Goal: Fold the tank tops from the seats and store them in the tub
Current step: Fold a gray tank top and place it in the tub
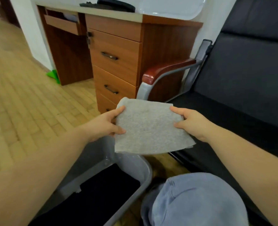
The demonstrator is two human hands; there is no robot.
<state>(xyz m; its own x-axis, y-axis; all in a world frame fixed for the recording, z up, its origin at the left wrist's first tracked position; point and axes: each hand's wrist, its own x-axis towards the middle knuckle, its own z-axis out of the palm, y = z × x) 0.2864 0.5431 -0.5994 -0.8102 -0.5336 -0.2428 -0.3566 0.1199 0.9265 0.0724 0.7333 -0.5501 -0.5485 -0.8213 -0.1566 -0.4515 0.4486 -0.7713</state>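
Observation:
A folded grey tank top (149, 126) hangs flat in the air between both hands. My left hand (108, 123) pinches its left edge, thumb on top. Its right edge is pinched by my right hand (190, 122) the same way. Directly below and slightly nearer sits the grey plastic tub (135, 162), with a dark folded garment (105, 193) lying inside it. The black seat (229, 111) to the right shows no clothes on the part in view.
A wooden desk with drawers (117, 62) stands straight ahead, its side drawer (61, 23) pulled open. The chair's red-brown armrest (166, 69) juts out beside the desk. My knee in blue fabric (197, 201) is at the bottom right. Wood floor (29, 95) spreads to the left.

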